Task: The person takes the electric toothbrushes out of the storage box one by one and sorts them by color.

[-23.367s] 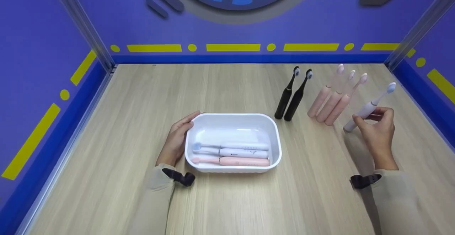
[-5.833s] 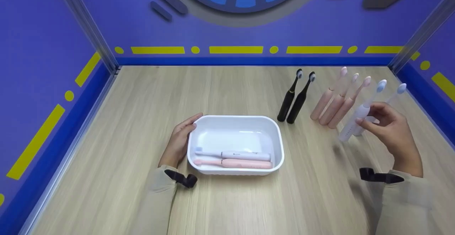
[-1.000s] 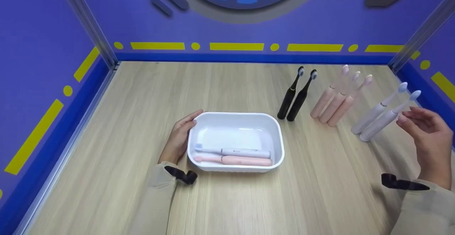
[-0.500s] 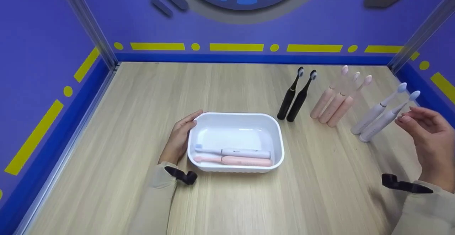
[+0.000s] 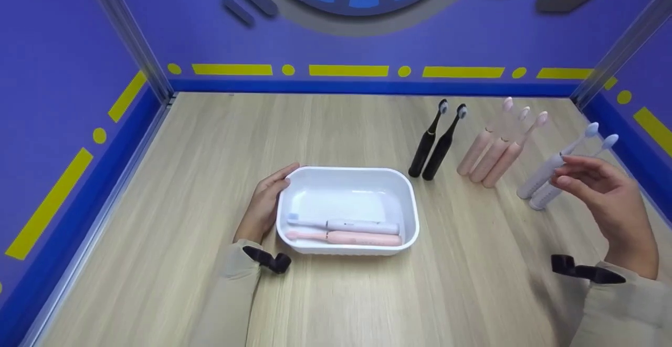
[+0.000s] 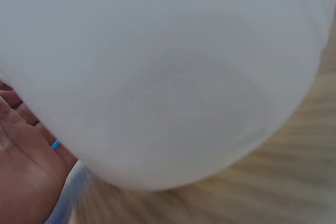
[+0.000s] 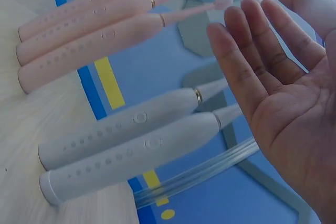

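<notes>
My left hand (image 5: pixel 261 200) holds the left side of a white plastic basin (image 5: pixel 346 170), thumb at the rim; in the left wrist view the basin wall (image 6: pixel 178 77) fills most of the picture. Inside lie a white electric toothbrush (image 5: pixel 362 226) and a pink electric toothbrush (image 5: pixel 364 238), side by side. My right hand (image 5: pixel 611 195) is raised at the right with relaxed fingers and nothing in them. It partly covers two upright white electric toothbrushes in the head view; the right wrist view shows their handles (image 7: pixel 142 148) whole, close together and apart from the fingers.
Left of the white pair stand three pink electric toothbrushes (image 5: pixel 488 160) in a row. Two black electric toothbrushes (image 5: pixel 430 150) stand farther left, behind the basin's right corner. Blue printed panels (image 5: pixel 346 48) wall the wooden table (image 5: pixel 173 231) at the back and sides.
One white toothbrush has gone from the basin to stand beside the other white one, carried by my right hand. That hand, now empty, has just shifted left. My left hand stays on the basin.
</notes>
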`<state>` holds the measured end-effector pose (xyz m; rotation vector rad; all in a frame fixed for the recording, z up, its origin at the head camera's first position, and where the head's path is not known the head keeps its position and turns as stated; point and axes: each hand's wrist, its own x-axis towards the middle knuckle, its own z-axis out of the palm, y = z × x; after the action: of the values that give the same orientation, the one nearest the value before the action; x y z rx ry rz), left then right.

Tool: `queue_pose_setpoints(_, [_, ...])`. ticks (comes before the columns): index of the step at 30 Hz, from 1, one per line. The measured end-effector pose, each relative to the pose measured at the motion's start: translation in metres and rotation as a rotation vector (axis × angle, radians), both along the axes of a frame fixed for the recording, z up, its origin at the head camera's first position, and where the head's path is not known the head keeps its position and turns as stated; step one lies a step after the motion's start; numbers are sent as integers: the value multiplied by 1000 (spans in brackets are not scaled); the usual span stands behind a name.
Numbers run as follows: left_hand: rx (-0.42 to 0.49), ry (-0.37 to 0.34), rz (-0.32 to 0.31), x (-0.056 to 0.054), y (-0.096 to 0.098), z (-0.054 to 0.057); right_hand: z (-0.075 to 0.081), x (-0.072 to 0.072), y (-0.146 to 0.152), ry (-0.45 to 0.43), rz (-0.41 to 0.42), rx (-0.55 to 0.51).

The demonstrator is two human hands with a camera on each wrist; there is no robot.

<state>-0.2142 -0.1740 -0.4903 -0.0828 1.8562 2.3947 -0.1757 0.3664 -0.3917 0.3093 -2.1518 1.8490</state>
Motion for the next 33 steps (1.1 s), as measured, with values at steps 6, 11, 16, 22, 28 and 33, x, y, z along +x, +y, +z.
queue_pose_setpoints(6, [20, 22, 0, 2, 0, 0, 2, -3, -18, -1, 28, 348])
queue_pose_setpoints(11, [5, 17, -1, 2, 0, -1, 6, -5, -36, -7, 135, 389])
queue_pose_setpoints(16, [-15, 4, 3, 1, 0, -1, 9, -10, -55, -2, 242, 437])
queue_pose_setpoints(22, [-11, 6, 4, 0, 0, -1, 7, -17, -78, -46, 317, 404])
queue_pose_setpoints(28, [-22, 0, -1, 0, 1, 0, 3, -28, -100, -67, 393, 440])
queue_pose_setpoints(33, [5, 6, -4, 0, 0, 0, 5, -38, -117, -54, 447, 450])
